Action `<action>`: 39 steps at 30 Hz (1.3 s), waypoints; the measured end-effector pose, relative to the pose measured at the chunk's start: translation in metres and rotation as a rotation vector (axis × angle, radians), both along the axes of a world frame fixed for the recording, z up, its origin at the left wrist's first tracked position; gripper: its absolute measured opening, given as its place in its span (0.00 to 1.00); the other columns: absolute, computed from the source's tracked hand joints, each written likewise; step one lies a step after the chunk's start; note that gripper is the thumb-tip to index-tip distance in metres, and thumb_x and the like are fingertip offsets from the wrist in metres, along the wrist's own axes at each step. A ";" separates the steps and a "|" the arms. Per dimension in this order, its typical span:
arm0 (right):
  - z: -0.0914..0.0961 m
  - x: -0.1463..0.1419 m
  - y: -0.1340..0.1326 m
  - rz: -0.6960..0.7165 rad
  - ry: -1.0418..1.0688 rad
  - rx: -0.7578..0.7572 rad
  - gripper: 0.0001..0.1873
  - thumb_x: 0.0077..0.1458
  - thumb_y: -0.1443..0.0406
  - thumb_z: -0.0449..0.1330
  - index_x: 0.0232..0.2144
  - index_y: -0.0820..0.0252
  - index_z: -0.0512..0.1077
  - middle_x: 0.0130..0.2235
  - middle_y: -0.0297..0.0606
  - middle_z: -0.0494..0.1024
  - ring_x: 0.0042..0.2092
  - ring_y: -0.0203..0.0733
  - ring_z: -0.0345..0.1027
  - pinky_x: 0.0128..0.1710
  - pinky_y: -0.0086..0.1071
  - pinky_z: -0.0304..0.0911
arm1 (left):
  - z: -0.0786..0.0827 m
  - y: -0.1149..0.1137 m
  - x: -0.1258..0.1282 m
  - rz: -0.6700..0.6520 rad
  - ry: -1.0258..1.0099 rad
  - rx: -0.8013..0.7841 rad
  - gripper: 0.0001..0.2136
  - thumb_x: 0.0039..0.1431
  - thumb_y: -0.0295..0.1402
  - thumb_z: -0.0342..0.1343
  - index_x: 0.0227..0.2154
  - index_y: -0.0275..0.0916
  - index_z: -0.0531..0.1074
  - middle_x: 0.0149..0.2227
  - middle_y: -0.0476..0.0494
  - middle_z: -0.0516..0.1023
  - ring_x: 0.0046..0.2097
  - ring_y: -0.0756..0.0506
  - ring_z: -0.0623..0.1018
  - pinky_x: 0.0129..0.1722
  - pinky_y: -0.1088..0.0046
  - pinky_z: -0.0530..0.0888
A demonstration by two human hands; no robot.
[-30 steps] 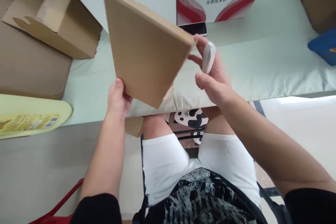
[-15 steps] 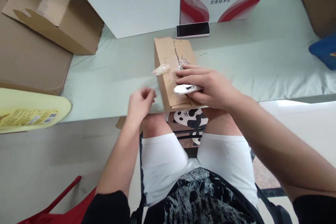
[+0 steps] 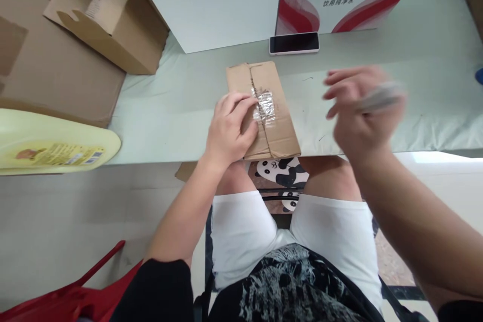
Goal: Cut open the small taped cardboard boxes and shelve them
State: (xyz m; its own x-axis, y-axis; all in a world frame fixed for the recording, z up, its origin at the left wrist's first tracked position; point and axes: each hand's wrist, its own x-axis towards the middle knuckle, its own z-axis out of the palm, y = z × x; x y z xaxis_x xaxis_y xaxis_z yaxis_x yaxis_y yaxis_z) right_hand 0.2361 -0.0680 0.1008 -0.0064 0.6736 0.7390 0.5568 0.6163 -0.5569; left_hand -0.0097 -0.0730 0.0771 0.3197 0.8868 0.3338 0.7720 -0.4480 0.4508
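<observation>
A small cardboard box [image 3: 281,133] lies near the front edge of the cloth-covered table. Crinkled clear tape [image 3: 266,106] crosses its middle seam. My left hand [image 3: 232,123] rests on the box's left half, fingers curled and fingertips at the tape, steadying the box. To the right of the box, my right hand [image 3: 360,105] is raised above the table. Its fingers are bent around a white box cutter [image 3: 383,97], smeared by motion; whether its blade is out cannot be made out.
Behind the box lies a phone [image 3: 294,43] in front of a large white and red carton [image 3: 332,0]. Open cardboard boxes [image 3: 132,25] stand at the back left. A pale yellow bottle [image 3: 60,141] lies at the left edge. A red chair [image 3: 90,287] stands lower left.
My right hand has lifted off the box and moved right with the box cutter. My left hand has come from beside the box onto its top. The loose tape flap no longer sticks out left.
</observation>
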 end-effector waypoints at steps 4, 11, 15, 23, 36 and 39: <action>0.019 -0.005 -0.005 -0.120 0.244 -0.005 0.34 0.68 0.39 0.48 0.28 0.56 0.76 0.22 0.34 0.66 0.25 0.39 0.66 0.28 0.39 0.58 | -0.014 -0.001 -0.002 -0.002 -0.067 0.036 0.18 0.67 0.37 0.48 0.56 0.47 0.73 0.61 0.41 0.75 0.66 0.37 0.69 0.71 0.51 0.63; 0.029 -0.039 -0.022 0.140 0.295 -0.512 0.22 0.66 0.44 0.56 0.41 0.52 0.78 0.32 0.35 0.82 0.31 0.42 0.79 0.27 0.36 0.72 | -0.016 -0.001 0.002 -0.009 -0.147 0.017 0.18 0.66 0.38 0.49 0.56 0.48 0.73 0.61 0.41 0.75 0.66 0.35 0.69 0.71 0.51 0.62; 0.024 -0.059 -0.014 0.111 0.162 -0.598 0.10 0.61 0.57 0.62 0.35 0.55 0.79 0.32 0.33 0.83 0.34 0.40 0.78 0.34 0.35 0.74 | -0.016 -0.004 0.006 0.011 -0.148 0.003 0.18 0.66 0.39 0.50 0.57 0.47 0.72 0.62 0.40 0.73 0.67 0.36 0.68 0.72 0.52 0.61; -0.004 -0.066 -0.005 0.018 0.130 -0.476 0.10 0.53 0.63 0.64 0.40 0.54 0.73 0.37 0.35 0.82 0.35 0.43 0.74 0.41 0.43 0.74 | -0.018 -0.007 0.009 0.006 -0.175 0.016 0.19 0.67 0.39 0.50 0.57 0.41 0.72 0.62 0.37 0.73 0.68 0.36 0.68 0.71 0.54 0.62; 0.002 -0.070 -0.006 0.001 0.010 -0.508 0.04 0.52 0.64 0.62 0.34 0.52 0.71 0.33 0.33 0.81 0.31 0.42 0.73 0.33 0.38 0.70 | -0.025 -0.006 0.013 0.040 -0.220 0.028 0.17 0.68 0.37 0.48 0.56 0.46 0.72 0.62 0.40 0.74 0.68 0.38 0.68 0.72 0.54 0.62; 0.006 -0.073 -0.007 -0.018 -0.033 -0.550 0.04 0.49 0.64 0.62 0.31 0.52 0.71 0.29 0.33 0.79 0.29 0.42 0.70 0.32 0.39 0.68 | -0.026 -0.006 0.013 0.041 -0.218 0.032 0.17 0.69 0.37 0.47 0.56 0.46 0.72 0.62 0.41 0.74 0.68 0.38 0.68 0.72 0.54 0.62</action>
State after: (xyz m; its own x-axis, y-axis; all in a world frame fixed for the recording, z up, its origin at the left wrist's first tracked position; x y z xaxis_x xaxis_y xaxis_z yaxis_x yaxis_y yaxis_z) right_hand 0.1634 -0.0753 0.1067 -0.0086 0.9606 0.2777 0.5869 0.2297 -0.7764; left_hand 0.0031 -0.0786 0.0515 0.2007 0.8855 0.4190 0.6757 -0.4348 0.5953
